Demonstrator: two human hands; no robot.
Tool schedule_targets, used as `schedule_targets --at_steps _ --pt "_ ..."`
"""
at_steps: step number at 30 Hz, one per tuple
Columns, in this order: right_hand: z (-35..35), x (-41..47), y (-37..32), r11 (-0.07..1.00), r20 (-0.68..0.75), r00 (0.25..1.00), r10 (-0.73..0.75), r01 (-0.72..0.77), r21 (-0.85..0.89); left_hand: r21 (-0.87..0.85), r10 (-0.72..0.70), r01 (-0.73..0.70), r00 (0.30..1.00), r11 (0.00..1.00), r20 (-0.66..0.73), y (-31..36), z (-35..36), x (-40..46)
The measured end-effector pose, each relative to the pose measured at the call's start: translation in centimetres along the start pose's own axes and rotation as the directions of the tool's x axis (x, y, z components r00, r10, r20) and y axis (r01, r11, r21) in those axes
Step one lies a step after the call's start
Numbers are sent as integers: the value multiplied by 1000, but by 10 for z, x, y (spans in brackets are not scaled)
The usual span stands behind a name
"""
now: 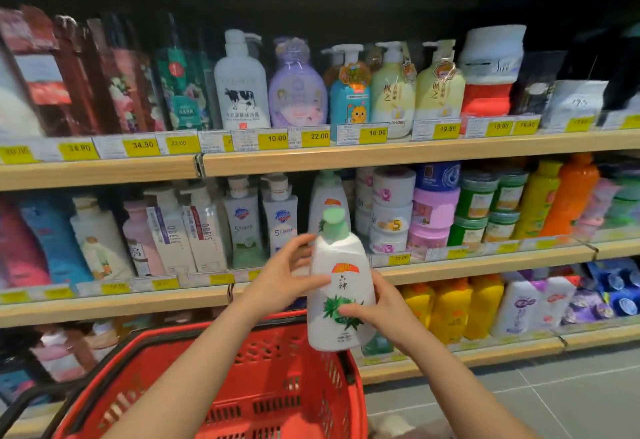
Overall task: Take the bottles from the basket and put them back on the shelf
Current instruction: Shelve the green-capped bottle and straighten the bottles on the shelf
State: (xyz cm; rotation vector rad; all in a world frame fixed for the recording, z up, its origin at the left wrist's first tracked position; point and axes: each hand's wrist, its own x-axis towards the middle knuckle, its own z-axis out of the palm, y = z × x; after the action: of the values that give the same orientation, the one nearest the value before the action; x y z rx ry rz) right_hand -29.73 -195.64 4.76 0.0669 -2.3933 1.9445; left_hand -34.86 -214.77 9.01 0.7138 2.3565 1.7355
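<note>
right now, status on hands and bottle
Left hand and right hand both grip white pump bottle with green cap. Bottle upright above red plastic basket, short of middle shelf. Matching bottle behind; nothing blocking.

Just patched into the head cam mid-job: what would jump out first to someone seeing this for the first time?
First, the white pump bottle with a green cap, held upright at centre frame by the left hand and right hand, in front of the middle shelf. Next, the red basket below it, bright against the floor. Behind, rows of bottles and jars with yellow price tags fill the shelves.
</note>
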Motion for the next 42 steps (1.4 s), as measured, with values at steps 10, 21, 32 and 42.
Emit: schedule_targets --at_steps 10,21,32,42 --pt "-34 43 9 996 46 996 -71 68 57 46 -3 14 973 999 -231 -41 64 19" --pt "-79 85 48 941 -48 987 -153 130 -312 9 7 -4 945 1000 -326 -67 61 93" --pt "-96 114 99 614 -63 925 -374 196 -764 79 82 -59 940 995 -330 -86 59 134" --pt "-87 118 117 611 -70 930 -361 179 -771 309 252 -163 928 937 -275 -81 61 130"
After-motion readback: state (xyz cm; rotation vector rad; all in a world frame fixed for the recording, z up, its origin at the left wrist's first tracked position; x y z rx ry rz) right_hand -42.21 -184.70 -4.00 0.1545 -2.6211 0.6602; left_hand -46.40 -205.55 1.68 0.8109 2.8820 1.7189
